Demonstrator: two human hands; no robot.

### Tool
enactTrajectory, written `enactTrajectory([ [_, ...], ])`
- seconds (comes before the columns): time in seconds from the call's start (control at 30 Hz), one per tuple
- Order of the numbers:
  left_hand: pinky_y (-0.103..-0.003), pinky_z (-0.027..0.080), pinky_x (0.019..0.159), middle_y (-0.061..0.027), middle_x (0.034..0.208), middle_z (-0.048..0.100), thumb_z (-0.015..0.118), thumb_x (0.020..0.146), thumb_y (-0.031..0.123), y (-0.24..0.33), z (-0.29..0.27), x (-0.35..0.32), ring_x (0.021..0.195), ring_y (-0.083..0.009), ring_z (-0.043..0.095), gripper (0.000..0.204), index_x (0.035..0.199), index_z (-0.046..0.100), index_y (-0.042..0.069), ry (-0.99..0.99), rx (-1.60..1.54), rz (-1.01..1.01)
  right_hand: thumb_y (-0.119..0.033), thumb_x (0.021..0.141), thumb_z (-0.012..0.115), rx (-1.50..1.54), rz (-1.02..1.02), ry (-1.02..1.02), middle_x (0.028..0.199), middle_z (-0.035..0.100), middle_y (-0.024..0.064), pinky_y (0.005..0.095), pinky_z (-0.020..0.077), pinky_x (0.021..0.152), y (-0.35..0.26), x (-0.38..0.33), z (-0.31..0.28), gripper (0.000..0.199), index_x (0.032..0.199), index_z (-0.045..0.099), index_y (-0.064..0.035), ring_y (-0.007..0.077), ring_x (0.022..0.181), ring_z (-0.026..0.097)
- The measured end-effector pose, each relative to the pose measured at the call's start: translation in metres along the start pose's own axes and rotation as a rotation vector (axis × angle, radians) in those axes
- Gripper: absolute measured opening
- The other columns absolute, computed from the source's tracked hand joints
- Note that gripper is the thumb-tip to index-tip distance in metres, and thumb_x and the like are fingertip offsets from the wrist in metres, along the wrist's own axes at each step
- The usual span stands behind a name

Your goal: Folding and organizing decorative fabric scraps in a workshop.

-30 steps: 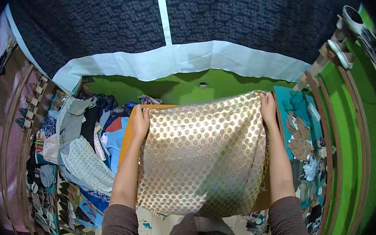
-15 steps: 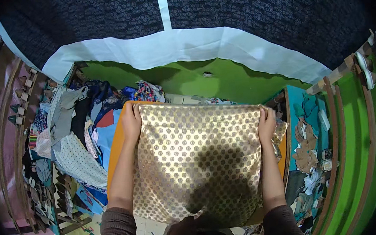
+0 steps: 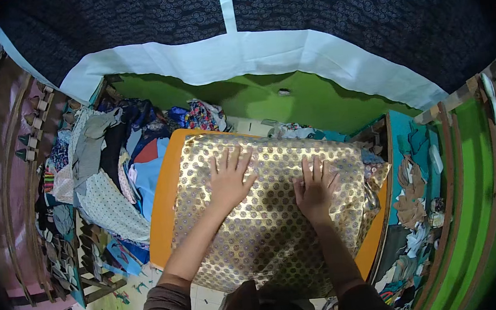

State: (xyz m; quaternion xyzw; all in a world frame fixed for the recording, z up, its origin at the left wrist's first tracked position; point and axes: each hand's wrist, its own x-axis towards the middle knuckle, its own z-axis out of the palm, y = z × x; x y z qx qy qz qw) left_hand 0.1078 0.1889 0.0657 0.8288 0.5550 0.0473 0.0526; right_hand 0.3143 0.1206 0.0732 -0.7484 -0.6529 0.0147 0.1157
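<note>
Both hands lie flat and open on a gold cloth, fingers spread, palms down; nothing is pinched or grasped. The left hand presses the upper left part of the cloth, and the right hand presses a little lower, near the middle right. The cloth is shiny gold with a pattern of small dots, and it is spread over an orange table, which shows as a band along the left edge and again at the lower right corner. The cloth covers almost all of the table top; its right edge is bunched into folds. To the left of the table is a pile of clothes in blue, grey, white and red, some of them patterned, lying against a wooden rack. Behind the table stands a green wall, and above it hangs a dark patterned curtain with a white band at its lower edge. On the right, more fabric scraps lie beside a teal panel. The floor at the lower left is pale with spots of paint.
</note>
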Motion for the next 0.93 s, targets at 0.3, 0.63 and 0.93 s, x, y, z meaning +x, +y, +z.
enactTrajectory([
  [0.3,-0.041,0.019,0.104,-0.0122,0.139,0.023,0.037,0.087,0.045,-0.048,0.043,0.002,0.127,-0.0297,0.024,0.056,0.133,0.03,0.013,0.008,-0.193,-0.056,-0.039,0.086,0.041,-0.014,0.003,-0.053,0.139,0.023,0.0142,0.0621,0.0026,0.099,0.009,-0.003,0.054,0.05,0.132,0.034,-0.0194,0.0325,0.131,0.012],
  [0.63,-0.033,0.04,0.08,-0.0141,0.097,0.056,0.038,0.09,0.021,-0.112,-0.04,-0.113,0.089,-0.0252,0.053,0.03,0.108,0.05,0.0,0.377,-0.823,-0.116,-0.024,0.088,0.039,0.13,0.219,0.135,0.124,0.039,0.0177,0.043,0.0239,0.1,-0.012,-0.132,-0.015,0.037,0.118,0.045,-0.0022,0.0325,0.119,0.031],
  [0.93,-0.048,0.031,0.093,-0.0149,0.122,0.04,0.056,0.077,0.019,-0.132,0.016,-0.333,0.111,-0.0393,0.038,0.049,0.122,0.04,0.006,0.419,-0.455,-0.144,-0.023,0.087,0.042,0.107,0.462,0.393,0.117,0.042,0.015,0.048,0.021,0.098,-0.041,-0.335,-0.009,0.038,0.119,0.043,-0.0032,0.0323,0.113,0.036],
])
